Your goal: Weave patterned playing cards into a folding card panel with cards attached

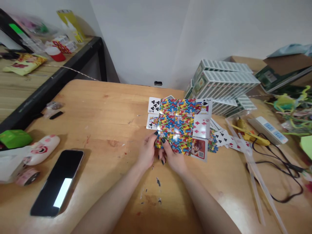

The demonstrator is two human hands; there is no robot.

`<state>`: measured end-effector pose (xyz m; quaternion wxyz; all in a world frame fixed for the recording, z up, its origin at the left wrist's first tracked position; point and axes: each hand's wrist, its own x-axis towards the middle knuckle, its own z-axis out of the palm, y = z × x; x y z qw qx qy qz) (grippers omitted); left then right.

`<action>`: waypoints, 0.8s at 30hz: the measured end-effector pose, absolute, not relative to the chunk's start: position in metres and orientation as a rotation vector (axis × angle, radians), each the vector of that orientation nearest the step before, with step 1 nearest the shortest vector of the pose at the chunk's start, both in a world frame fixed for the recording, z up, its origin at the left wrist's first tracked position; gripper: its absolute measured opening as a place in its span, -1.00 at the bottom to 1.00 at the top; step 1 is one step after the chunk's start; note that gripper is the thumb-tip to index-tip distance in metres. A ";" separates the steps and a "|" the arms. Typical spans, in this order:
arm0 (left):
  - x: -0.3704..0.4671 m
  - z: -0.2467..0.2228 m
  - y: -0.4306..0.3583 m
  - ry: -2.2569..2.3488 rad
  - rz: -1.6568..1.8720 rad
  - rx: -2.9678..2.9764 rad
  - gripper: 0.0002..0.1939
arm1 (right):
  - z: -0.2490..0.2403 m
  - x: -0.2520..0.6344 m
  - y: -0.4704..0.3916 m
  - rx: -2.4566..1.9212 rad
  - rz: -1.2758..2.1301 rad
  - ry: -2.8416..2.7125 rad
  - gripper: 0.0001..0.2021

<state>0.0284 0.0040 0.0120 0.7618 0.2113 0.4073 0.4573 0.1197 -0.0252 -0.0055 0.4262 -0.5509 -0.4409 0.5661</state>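
Note:
Both hands hold a flat panel of playing cards (184, 125) in rows, with a multicoloured pattern across its middle and card faces at both ends, among them clubs, diamonds and a jack. My left hand (147, 149) pinches its lower left edge, thumb on top. My right hand (172, 157) grips the bottom edge close beside it, its thumb pressed on the pattern and its fingers curled beneath. Loose playing cards (222, 138) lie fanned on the table just right of the panel, partly covered by it.
Stacked green-and-white boxes (226, 81) stand at the back right. Nearer are a yellow glue gun (255, 135), a power strip (269, 130), a black cable (282, 167) and clear glue sticks (258, 182). A phone (57, 182) lies at the left on the wooden table (102, 130).

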 end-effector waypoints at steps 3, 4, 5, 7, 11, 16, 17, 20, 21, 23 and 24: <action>0.029 0.011 0.003 0.950 1.016 0.453 -0.81 | -0.008 0.120 -0.026 -1.413 1.424 -1.169 -0.44; 0.029 0.010 0.003 0.953 1.010 0.446 -0.80 | -0.008 0.120 -0.027 -1.419 1.428 -1.189 -0.43; 0.028 0.009 0.003 0.951 1.002 0.438 -0.80 | -0.008 0.120 -0.027 -1.419 1.431 -1.204 -0.43; 0.027 0.007 0.004 0.930 0.990 0.423 -0.79 | -0.007 0.120 -0.027 -1.400 1.438 -1.205 -0.43; 0.025 0.007 0.005 0.839 0.989 0.418 -0.79 | -0.004 0.119 -0.025 -1.329 1.461 -1.131 -0.46; 0.024 0.010 0.003 0.741 1.024 0.440 -0.84 | -0.001 0.119 -0.024 -1.288 1.461 -1.050 -0.49; 0.024 0.010 0.003 0.733 1.024 0.443 -0.83 | -0.001 0.119 -0.024 -1.280 1.456 -1.045 -0.49; 0.023 0.010 0.003 0.721 1.020 0.455 -0.80 | -0.002 0.119 -0.024 -1.264 1.464 -1.048 -0.49; 0.023 0.010 0.003 0.721 1.021 0.461 -0.81 | -0.003 0.119 -0.024 -1.261 1.472 -1.047 -0.49; 0.022 0.009 0.004 0.726 1.024 0.476 -0.83 | -0.005 0.119 -0.024 -1.259 1.485 -1.042 -0.49; 0.023 0.009 0.004 0.733 1.024 0.482 -0.85 | -0.006 0.119 -0.024 -1.260 1.490 -1.037 -0.50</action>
